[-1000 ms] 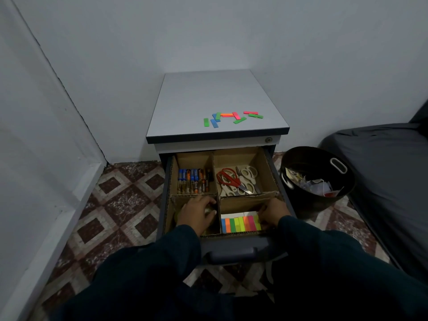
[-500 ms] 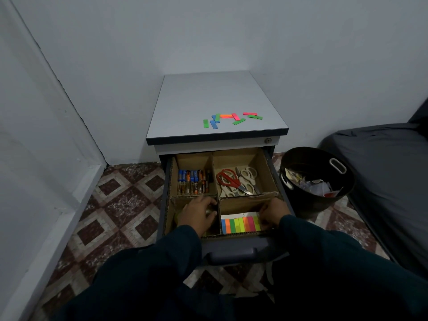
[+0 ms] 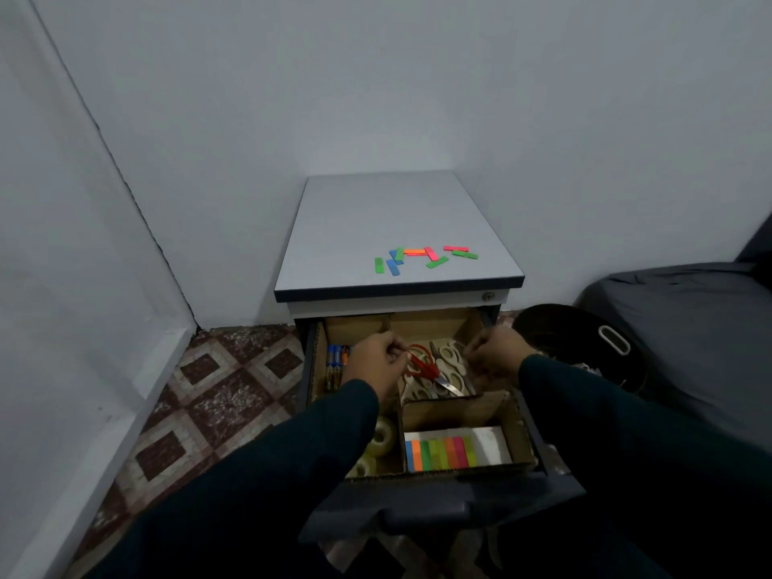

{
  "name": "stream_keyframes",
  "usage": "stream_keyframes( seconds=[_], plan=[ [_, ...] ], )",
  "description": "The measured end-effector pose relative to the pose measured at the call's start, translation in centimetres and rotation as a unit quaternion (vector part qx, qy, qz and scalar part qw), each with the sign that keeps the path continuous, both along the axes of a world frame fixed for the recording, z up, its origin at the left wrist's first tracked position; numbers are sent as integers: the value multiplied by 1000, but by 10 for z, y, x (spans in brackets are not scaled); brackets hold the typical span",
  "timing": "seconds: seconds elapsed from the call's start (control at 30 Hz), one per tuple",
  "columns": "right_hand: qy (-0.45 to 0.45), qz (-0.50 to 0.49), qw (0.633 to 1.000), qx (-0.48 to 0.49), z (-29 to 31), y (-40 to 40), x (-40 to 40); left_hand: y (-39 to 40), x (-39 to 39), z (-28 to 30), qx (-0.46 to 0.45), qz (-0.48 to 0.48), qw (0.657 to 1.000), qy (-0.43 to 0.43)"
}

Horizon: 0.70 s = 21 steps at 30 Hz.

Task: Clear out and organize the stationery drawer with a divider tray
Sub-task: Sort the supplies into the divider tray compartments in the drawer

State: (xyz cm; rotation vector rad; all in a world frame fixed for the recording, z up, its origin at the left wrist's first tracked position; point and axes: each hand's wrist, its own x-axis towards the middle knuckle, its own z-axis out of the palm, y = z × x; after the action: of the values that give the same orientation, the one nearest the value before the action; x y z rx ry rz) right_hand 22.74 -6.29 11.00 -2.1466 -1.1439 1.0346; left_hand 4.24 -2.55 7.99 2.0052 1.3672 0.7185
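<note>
The open drawer [image 3: 422, 511] holds a cardboard divider tray [image 3: 459, 405]. Batteries [image 3: 336, 361] lie in its back left compartment. Red scissors [image 3: 424, 367] and white scissors [image 3: 449, 361] lie back right. Clear tape rolls [image 3: 382, 438] sit front left, and a pad of coloured sticky flags [image 3: 443, 453] sits front right. My left hand [image 3: 378, 361] hovers curled over the back divider, fingertips beside the red scissors' handle. My right hand [image 3: 497, 355] is curled over the back right compartment's right edge. I see nothing held in either hand.
Several loose coloured flags [image 3: 422, 257] lie scattered on the grey cabinet top [image 3: 397, 215]. A black bin [image 3: 585, 340] with paper scraps stands right of the drawer, and a dark mattress [image 3: 689, 328] lies beyond it. White walls close in behind and at left; the floor is tiled.
Both hands left the front compartments and moved forward and up over the back ones. The tape rolls and the flag pad are now uncovered.
</note>
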Motion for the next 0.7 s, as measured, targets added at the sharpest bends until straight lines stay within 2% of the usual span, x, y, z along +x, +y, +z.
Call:
stream_keyframes(
  seconds=[0.17,0.27,0.43,0.57,0.63,0.7],
  plan=[
    [17,21,998,54,35,34,-3,29,11,36,-10,36,998,-56],
    [12,27,995,100,48,54,-5,53,13,53,6,54,998,-36],
    [-81,52,986,138,55,90,-3,102,12,77,59,47,983,167],
    [-197,72,964,160,49,109,5,128,8,81,112,-51,926,357],
    [-244,88,952,161,46,115,11,138,6,79,137,-96,897,408],
    [-284,116,939,158,42,119,15,144,2,73,143,-117,889,419]
  ],
)
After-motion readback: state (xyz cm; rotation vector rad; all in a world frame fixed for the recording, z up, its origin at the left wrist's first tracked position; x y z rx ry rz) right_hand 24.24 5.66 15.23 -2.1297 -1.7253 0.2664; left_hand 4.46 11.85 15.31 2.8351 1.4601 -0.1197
